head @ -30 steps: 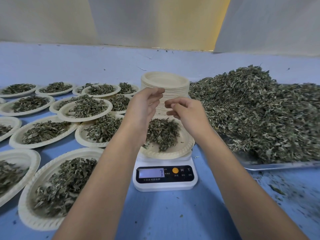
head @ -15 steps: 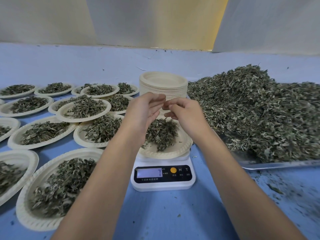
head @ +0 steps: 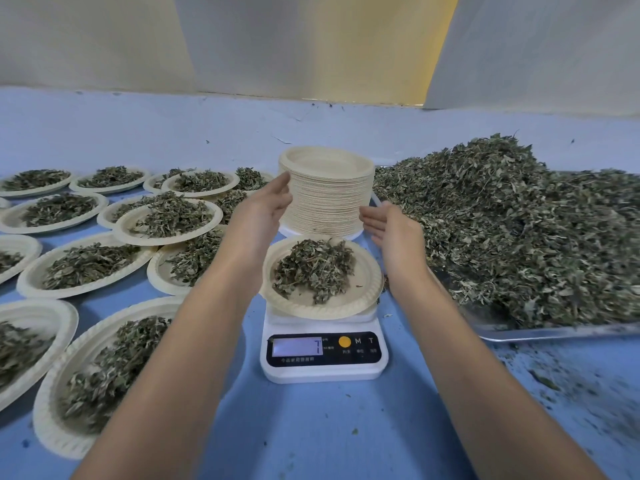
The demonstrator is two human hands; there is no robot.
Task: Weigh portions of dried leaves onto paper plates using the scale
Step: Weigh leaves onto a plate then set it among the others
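A white digital scale [head: 323, 355] stands at the centre, its display showing 7. On it rests a paper plate [head: 367, 289] with a small heap of dried leaves [head: 313, 268]. Behind it rises a tall stack of empty paper plates [head: 327, 192]. My left hand [head: 259, 211] is held open above the scale's left side, fingertips near the stack's left edge. My right hand [head: 391, 226] is open on the right, palm facing inward, beside the stack. Neither hand holds anything. A big pile of dried leaves [head: 502, 223] lies on a metal tray [head: 554, 332] at the right.
Several filled paper plates [head: 166, 220] cover the blue table [head: 329, 427] to the left, some overlapping. Leaf crumbs are scattered at the front right. A pale wall and curtain stand behind the table.
Both hands were together over the plate with fingers pinched; they have spread apart and opened, now on either side of the plate stack. The scale still reads 7.
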